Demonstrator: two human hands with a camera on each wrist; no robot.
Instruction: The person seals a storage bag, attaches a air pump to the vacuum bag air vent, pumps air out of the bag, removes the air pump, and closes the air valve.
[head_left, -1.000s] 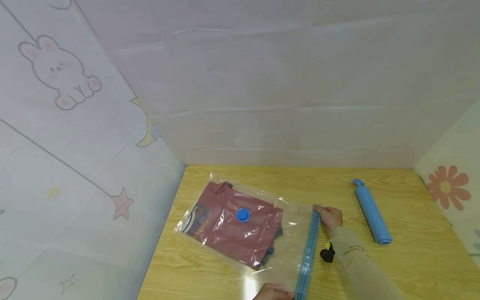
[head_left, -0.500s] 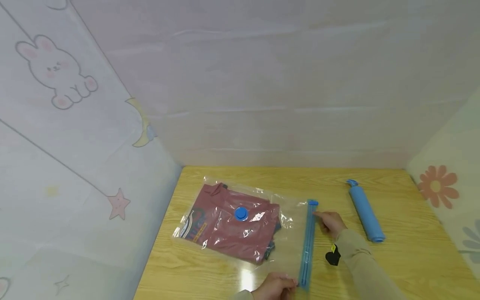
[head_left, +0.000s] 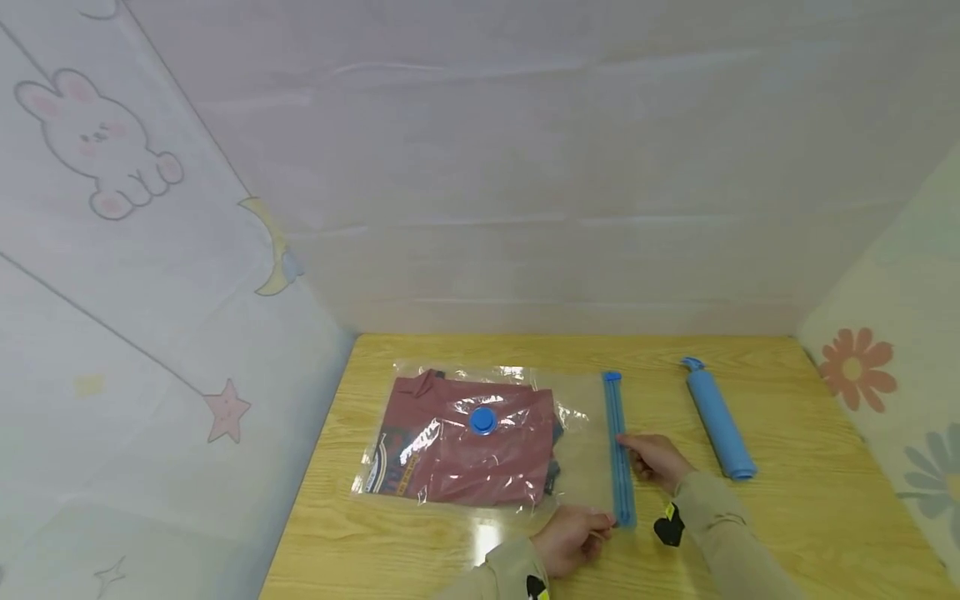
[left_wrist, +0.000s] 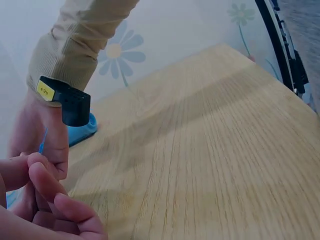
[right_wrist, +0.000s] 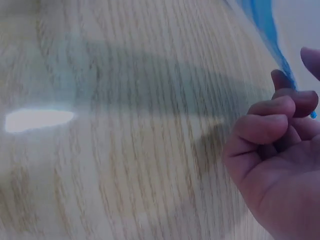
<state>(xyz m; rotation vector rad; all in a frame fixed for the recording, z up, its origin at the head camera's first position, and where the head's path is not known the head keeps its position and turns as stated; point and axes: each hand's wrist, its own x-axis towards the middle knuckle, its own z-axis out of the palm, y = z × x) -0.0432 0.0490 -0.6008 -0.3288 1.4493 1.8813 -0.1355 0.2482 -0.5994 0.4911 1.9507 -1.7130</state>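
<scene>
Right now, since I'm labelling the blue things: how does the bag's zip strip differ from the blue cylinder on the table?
The zip strip is thin and flat; the blue cylinder is thick and rounded. The left hand and right hand pinch the zip strip, while neither touches the blue cylinder. Both are long and blue.

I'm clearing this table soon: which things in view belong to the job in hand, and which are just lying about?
Job in hand:
Clear plastic bag, its blue zip strip held by left hand and right hand
Folded maroon cloth garment inside

Lying about:
Blue cylindrical plastic pump, untouched, perhaps for later
</scene>
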